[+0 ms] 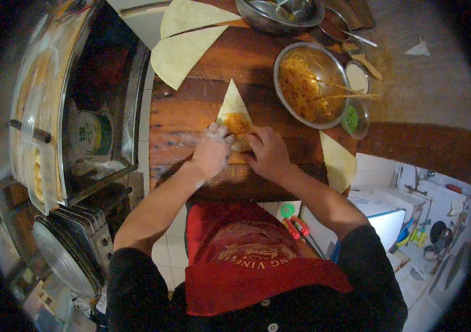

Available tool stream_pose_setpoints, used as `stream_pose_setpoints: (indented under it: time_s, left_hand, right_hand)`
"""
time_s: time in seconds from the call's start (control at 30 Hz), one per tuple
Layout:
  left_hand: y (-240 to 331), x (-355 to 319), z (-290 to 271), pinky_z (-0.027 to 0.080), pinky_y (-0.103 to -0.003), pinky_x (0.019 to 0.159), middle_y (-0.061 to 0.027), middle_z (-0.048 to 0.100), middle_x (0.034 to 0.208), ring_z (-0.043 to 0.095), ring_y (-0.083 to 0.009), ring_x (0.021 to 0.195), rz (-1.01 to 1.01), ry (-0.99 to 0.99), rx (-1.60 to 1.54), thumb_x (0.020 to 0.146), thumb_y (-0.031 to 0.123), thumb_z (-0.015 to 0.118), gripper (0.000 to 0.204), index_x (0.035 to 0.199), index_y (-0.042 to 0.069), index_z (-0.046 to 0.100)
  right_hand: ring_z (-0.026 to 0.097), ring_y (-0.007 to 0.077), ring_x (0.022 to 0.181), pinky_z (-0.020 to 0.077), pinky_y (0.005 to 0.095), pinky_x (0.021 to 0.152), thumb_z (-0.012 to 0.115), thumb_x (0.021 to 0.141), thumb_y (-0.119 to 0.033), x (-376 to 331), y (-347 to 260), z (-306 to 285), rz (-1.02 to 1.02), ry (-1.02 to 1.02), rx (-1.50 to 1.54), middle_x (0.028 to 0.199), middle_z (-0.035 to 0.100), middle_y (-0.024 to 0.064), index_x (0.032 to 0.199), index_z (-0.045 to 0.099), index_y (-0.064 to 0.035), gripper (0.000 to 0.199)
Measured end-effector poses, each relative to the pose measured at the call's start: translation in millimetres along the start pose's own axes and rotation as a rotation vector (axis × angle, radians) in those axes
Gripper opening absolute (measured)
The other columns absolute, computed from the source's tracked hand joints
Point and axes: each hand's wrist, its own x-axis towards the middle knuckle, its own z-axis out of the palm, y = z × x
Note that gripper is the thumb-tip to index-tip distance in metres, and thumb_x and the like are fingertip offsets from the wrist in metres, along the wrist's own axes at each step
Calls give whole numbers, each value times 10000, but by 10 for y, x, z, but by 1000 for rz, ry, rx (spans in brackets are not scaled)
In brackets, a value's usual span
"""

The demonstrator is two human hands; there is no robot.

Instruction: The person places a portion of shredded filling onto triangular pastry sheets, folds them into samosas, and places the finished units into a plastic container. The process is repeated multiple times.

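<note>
A pale triangular dough sheet (232, 99) lies on the wooden table, its narrow point facing away from me. A small heap of orange shredded filling (237, 123) sits on its wider, nearer part. My left hand (213, 149), dusted with flour, has its fingers curled on the dough's left edge beside the filling. From the other side, my right hand (268, 150) grips the right edge, fingers bent and thumb near the dough's near end. Both hands partly cover that near end, so its fold is hard to make out.
To the right, a steel bowl (281, 99) holds more orange shreds and chopsticks (351, 90). Close by stand bowls of white powder (357, 77) and chopped greens (351, 119). More dough wedges (188, 55) lie far left, another (338, 160) at the right edge. Another steel bowl (252, 19) stands behind.
</note>
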Motion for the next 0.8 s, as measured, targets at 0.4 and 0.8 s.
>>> stream_pose_setpoints:
  time_s: [0.4,0.8]
  left_hand:
    - [-34,136,-210,475,-435,872,-152,579,1041,527,-358,1007,-52,38,-23,750,142,627,276,1006,56,678]
    - [81,-229,-59,485,-460,858,-178,606,1028,567,-378,987,-60,-34,-254,713,79,661,341,1051,47,641]
  right_hand:
    - [533,332,1047,453,443,888,715,709,-117,362,207,-9,28,-369,82,1127,605,127,1103,648,-51,405]
    - [582,371,991,463,465,849,653,756,-154,345,54,-149,120,-794,216,1058,629,198,1043,637,-16,319]
